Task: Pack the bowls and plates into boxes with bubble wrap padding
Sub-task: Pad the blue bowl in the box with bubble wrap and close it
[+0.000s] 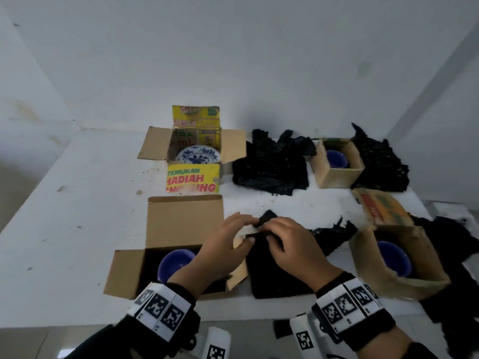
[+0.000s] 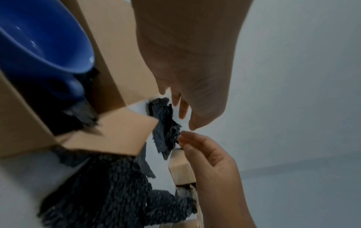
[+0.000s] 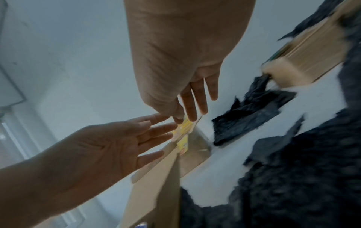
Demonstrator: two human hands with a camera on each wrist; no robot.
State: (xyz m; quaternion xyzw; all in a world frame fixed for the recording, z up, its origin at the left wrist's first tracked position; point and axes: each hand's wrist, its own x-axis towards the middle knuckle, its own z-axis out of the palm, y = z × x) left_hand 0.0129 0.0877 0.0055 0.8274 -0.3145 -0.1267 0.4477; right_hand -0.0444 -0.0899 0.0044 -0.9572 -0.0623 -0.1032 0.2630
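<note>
Black bubble wrap (image 1: 274, 265) flat on table (image 1: 85, 203), just right of box (image 1: 145, 257) holding blue bowl (image 1: 176, 260). Left hand (image 1: 228, 244) and right hand (image 1: 290, 244) pinching its far edge. Soft, light, limp; best gripped at corners. Bowl judged fragile.

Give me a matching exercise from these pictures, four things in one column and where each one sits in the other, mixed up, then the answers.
Things:
1. patterned plate
2. near-left blue bowl
3. far blue bowl
4. black bubble wrap sheet

Places:
A. in the small box at the far right of the table
B. flat on the table under the right hand
C. in the yellow printed box at the back
D. in the plain box beneath the left hand

Pairs: 1-C, 2-D, 3-A, 4-B
</note>
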